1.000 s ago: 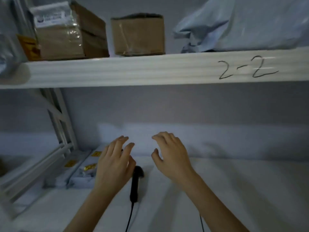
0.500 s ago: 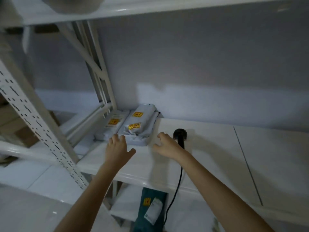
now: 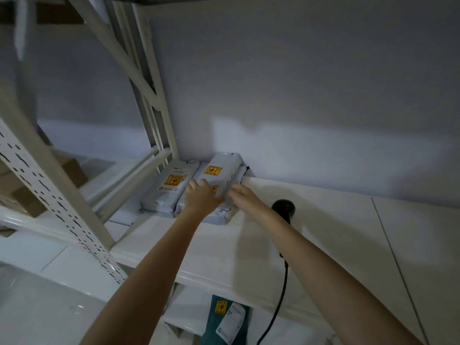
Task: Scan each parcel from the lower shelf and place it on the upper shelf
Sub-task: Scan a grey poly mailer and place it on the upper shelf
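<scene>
Two grey plastic-wrapped parcels with yellow stickers lie side by side at the back left corner of the white lower shelf (image 3: 323, 232). My left hand (image 3: 201, 197) lies on top of the near end of the right-hand grey parcel (image 3: 219, 170). My right hand (image 3: 245, 199) has its fingers against that parcel's right edge, so both hands clasp it. The parcel rests on the shelf. The other grey parcel (image 3: 171, 185) lies untouched to its left. A black handheld scanner (image 3: 283, 207) lies on the shelf just right of my right wrist, partly hidden by my forearm.
The scanner's black cable (image 3: 281, 295) hangs over the shelf's front edge. A teal parcel (image 3: 224, 317) with a white label sits on the level below. A perforated white upright (image 3: 49, 185) and diagonal braces stand at the left. Cardboard boxes (image 3: 72, 170) lie beyond them.
My view has dropped from the upper shelf to the lower one. Both hands have moved forward and left, from near the scanner onto the right-hand grey parcel.
</scene>
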`<move>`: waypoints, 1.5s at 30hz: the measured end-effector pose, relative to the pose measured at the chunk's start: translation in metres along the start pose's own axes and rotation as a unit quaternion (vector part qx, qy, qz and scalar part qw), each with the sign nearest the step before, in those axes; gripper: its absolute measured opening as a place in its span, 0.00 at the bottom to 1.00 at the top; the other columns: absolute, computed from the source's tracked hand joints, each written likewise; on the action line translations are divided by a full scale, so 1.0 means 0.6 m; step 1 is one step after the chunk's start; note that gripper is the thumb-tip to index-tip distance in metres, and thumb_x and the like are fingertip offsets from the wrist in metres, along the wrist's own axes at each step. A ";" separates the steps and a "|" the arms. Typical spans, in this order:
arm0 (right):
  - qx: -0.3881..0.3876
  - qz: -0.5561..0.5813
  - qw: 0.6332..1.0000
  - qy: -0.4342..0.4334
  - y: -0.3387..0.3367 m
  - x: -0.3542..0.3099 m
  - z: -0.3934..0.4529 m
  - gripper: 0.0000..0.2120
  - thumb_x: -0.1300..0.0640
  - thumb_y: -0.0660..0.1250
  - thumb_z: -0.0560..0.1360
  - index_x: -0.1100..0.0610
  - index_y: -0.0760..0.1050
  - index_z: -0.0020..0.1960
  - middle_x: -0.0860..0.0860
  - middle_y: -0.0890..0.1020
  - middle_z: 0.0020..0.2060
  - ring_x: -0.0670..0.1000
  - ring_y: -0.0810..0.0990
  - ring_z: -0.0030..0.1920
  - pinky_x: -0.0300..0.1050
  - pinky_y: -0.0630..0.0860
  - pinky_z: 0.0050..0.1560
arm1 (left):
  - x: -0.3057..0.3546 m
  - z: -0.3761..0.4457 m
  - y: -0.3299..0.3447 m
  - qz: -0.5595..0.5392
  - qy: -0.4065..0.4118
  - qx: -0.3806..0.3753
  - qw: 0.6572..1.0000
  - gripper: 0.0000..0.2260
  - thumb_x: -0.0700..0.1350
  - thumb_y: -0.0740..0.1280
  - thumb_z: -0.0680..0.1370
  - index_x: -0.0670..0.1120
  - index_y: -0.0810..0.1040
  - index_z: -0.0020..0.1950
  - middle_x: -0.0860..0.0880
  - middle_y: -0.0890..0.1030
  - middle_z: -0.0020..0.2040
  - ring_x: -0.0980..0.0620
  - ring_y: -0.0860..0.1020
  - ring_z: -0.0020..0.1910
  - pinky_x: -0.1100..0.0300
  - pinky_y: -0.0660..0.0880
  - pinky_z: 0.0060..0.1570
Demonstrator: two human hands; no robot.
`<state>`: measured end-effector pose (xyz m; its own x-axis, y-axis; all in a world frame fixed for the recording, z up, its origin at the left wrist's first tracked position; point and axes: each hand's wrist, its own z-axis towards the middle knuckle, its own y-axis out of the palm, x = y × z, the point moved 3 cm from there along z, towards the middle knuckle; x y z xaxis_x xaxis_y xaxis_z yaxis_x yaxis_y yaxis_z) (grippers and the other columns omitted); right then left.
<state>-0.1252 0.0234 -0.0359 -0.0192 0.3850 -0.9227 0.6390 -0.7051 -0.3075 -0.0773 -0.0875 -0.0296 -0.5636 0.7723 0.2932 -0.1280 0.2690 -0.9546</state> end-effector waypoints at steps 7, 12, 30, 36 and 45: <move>0.016 0.038 0.998 0.049 -0.010 0.009 0.063 0.08 0.56 0.58 0.74 0.52 0.72 0.37 0.55 0.75 0.45 0.54 0.76 0.51 0.58 0.72 0.64 | -0.007 0.074 0.024 0.041 -0.039 -0.032 0.998 0.43 0.65 0.63 0.73 0.36 0.52 0.74 0.33 0.58 0.72 0.36 0.57 0.72 0.47 0.58 0.70; 0.033 0.058 0.995 0.075 -0.005 0.007 0.075 0.07 0.59 0.58 0.76 0.60 0.73 0.45 0.55 0.74 0.44 0.52 0.74 0.50 0.56 0.72 0.64 | -0.016 0.101 0.040 0.043 -0.024 -0.030 0.998 0.44 0.66 0.63 0.72 0.36 0.54 0.73 0.34 0.62 0.71 0.36 0.62 0.71 0.48 0.62 0.68; 0.136 0.264 0.953 0.055 0.023 0.036 0.032 0.12 0.61 0.58 0.79 0.56 0.74 0.39 0.51 0.78 0.39 0.50 0.78 0.45 0.53 0.73 0.64 | -0.119 0.062 0.018 -0.443 0.054 -0.109 0.888 0.17 0.55 0.65 0.74 0.53 0.73 0.61 0.49 0.79 0.47 0.50 0.78 0.45 0.62 0.77 0.38; 0.055 0.392 0.917 0.050 0.061 0.063 0.027 0.12 0.51 0.59 0.79 0.58 0.74 0.55 0.54 0.79 0.46 0.52 0.78 0.47 0.45 0.74 0.55 | -0.104 0.026 0.001 -0.568 0.000 -0.280 0.774 0.13 0.54 0.59 0.79 0.49 0.78 0.54 0.46 0.83 0.49 0.49 0.81 0.46 0.59 0.75 0.42; 0.097 0.407 0.907 -0.050 0.005 0.072 -0.018 0.16 0.54 0.67 0.73 0.57 0.77 0.58 0.54 0.82 0.53 0.54 0.80 0.55 0.53 0.74 0.61 | -0.058 0.009 -0.028 -0.471 0.079 -0.290 0.829 0.12 0.52 0.61 0.79 0.47 0.78 0.53 0.44 0.83 0.52 0.48 0.81 0.50 0.57 0.76 0.48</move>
<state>-0.1159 0.0442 -0.0743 0.3212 -0.3588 -0.8764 0.3264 -0.8268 0.4581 -0.0600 -0.1219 -0.0239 -0.3168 0.1152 0.9415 -0.0104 0.9921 -0.1249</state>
